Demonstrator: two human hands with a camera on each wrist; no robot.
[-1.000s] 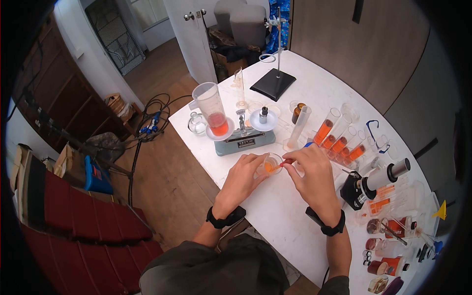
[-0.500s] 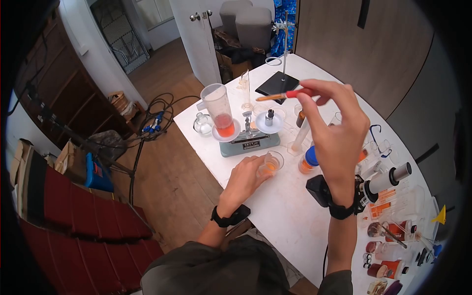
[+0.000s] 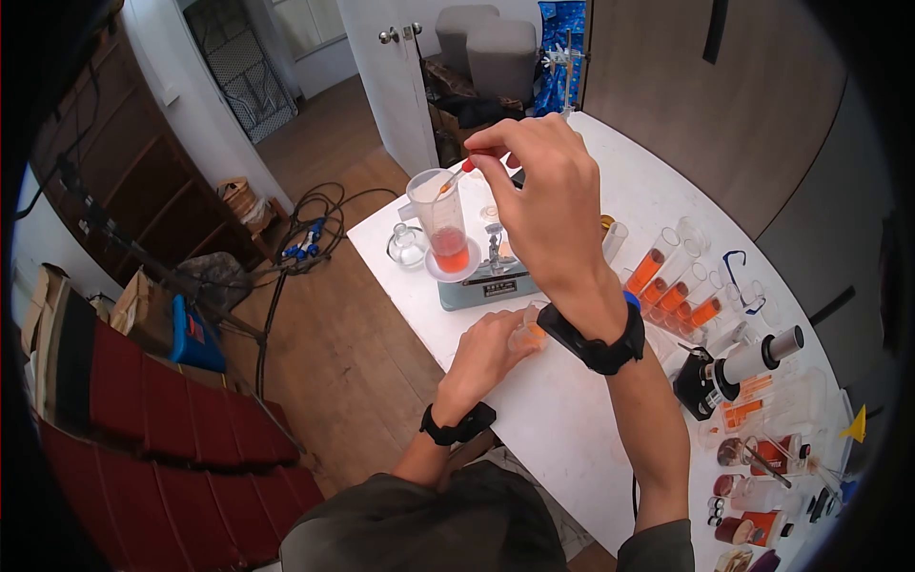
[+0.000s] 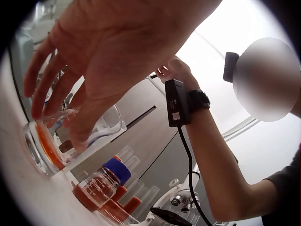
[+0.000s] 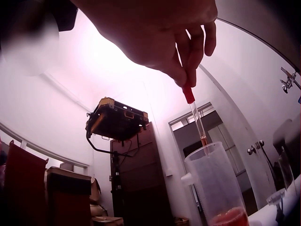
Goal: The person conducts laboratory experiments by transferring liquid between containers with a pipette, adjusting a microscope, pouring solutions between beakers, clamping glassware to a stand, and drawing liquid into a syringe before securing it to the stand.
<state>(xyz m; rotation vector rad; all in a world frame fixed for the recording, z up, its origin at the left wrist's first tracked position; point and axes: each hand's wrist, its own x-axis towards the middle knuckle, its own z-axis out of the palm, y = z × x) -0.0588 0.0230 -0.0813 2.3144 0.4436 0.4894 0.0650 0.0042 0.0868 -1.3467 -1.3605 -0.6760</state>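
Observation:
My right hand pinches the red rubber bulb of a glass dropper. The dropper slants down, and its tip is at the mouth of a clear plastic measuring jug with red-orange liquid at the bottom. This jug stands on the left pan of a teal balance scale; my right hand covers the right pan. Below, my left hand holds a small glass beaker of orange liquid on the white table, fingers and thumb around it.
Right of the beaker stands a blue-capped bottle, mostly behind my right wrist in the head view. Farther right are test tubes of orange liquid and a microscope. A round glass bottle sits left of the jug.
My right hand has lifted the dropper out of the beaker, raised it, and carried it left to the jug's mouth. My left hand has stayed at the beaker.

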